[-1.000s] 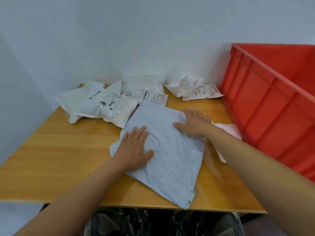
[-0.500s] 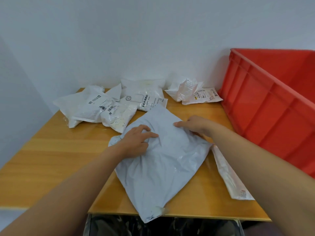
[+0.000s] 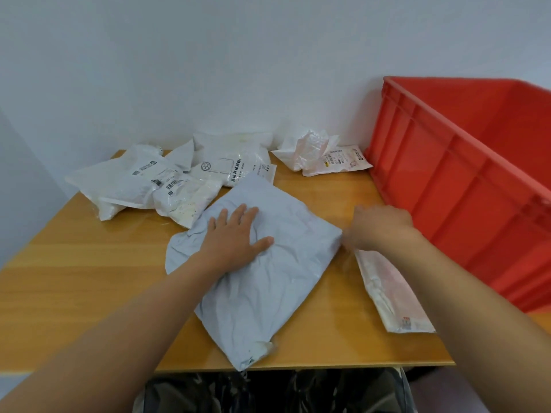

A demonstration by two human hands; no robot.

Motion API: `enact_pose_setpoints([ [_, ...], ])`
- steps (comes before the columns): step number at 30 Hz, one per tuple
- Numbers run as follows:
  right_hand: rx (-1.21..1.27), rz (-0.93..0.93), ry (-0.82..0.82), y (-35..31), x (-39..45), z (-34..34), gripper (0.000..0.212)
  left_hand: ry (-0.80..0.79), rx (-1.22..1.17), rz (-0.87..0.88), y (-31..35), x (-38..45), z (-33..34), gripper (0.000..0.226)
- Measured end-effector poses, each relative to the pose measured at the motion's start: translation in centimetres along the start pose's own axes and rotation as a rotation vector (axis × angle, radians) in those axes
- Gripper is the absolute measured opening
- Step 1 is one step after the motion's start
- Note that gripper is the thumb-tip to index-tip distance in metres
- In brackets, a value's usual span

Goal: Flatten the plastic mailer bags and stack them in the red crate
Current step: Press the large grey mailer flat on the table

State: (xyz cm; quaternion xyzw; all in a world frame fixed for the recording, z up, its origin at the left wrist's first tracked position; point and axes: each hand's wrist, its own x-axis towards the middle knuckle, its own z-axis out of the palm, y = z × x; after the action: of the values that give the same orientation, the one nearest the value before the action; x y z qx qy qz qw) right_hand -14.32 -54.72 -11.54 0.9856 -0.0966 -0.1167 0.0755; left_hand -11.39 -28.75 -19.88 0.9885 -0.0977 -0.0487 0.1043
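Flattening: the grey bag (image 3: 262,263) lies slantwise on the table (image 3: 89,278), its near corner poking over the front edge, so the job looks to be at the smoothing stage.
Left hand (image 3: 235,236): spread flat, fingers straight, palm down on the upper half of the grey bag, likely to pin it and push air out.
Right hand (image 3: 378,228): blurred at the bag's right edge; I cannot tell whether it pinches the edge or only touches it.
Pink bag (image 3: 390,290): flat on the table just beside the grey bag, partly under the right forearm, close to the crate.
Red crate (image 3: 465,198): stands at the table's right side, its floor hidden, so what is stacked inside cannot be told.
White bags (image 3: 167,180): heaped at the far edge against the wall, puffy and crumpled, seemingly waiting their turn.
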Motion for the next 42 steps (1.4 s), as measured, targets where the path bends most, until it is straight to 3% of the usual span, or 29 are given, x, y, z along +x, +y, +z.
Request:
enact_pose_setpoints([
  [3, -0.062, -0.070, -0.236, 1.4, -2.0, 0.8, 0.060, -0.030, 0.048, 0.021, -0.3, 0.1, -0.4, 0.076],
  [6, -0.117, -0.164, -0.290, 1.7, -2.5, 2.4, 0.061, -0.072, 0.084, 0.066, -1.1, 0.1, -0.7, 0.076],
  [13, 0.120, -0.152, 0.156, 0.6, 1.0, 3.0, 0.035, -0.164, 0.083, 0.202, -2.7, -0.4, -2.3, 0.083],
  [16, 0.283, -0.171, 0.253, -1.0, 2.1, 2.7, 0.044, -0.177, -0.081, 0.234, -2.7, -1.2, -2.5, 0.088],
  [18, 0.469, -0.229, 0.191, -2.7, 1.9, 2.4, 0.055, -0.183, -0.221, 0.212, -2.6, -1.8, -2.2, 0.079],
  [22, 0.966, -0.192, -0.160, -5.6, 1.9, 2.3, 0.080, -0.130, -0.322, 0.225, -1.7, -1.9, -1.6, 0.051],
  [27, 1.148, -0.086, -0.180, -7.7, 4.2, 2.5, 0.094, -0.169, -0.143, 0.169, 0.0, -2.2, -1.4, 0.102],
  [30, 1.152, -0.148, -0.171, -9.4, 5.1, 2.8, 0.085, -0.148, 0.012, 0.157, 0.8, -2.3, -0.4, 0.101],
  [36, 1.066, -0.246, -0.015, -10.5, 5.8, 4.0, 0.060, -0.149, 0.026, 0.117, 0.9, -1.8, 1.1, 0.103],
  [40, 1.132, -0.337, 0.008, -10.3, 5.8, 4.6, 0.080, -0.167, 0.070, 0.113, 0.9, -1.6, 1.3, 0.109],
  [42, 1.068, -0.379, 0.027, -10.4, 5.6, 4.5, 0.080, -0.172, 0.090, 0.111, 1.0, -1.6, 1.3, 0.111],
])
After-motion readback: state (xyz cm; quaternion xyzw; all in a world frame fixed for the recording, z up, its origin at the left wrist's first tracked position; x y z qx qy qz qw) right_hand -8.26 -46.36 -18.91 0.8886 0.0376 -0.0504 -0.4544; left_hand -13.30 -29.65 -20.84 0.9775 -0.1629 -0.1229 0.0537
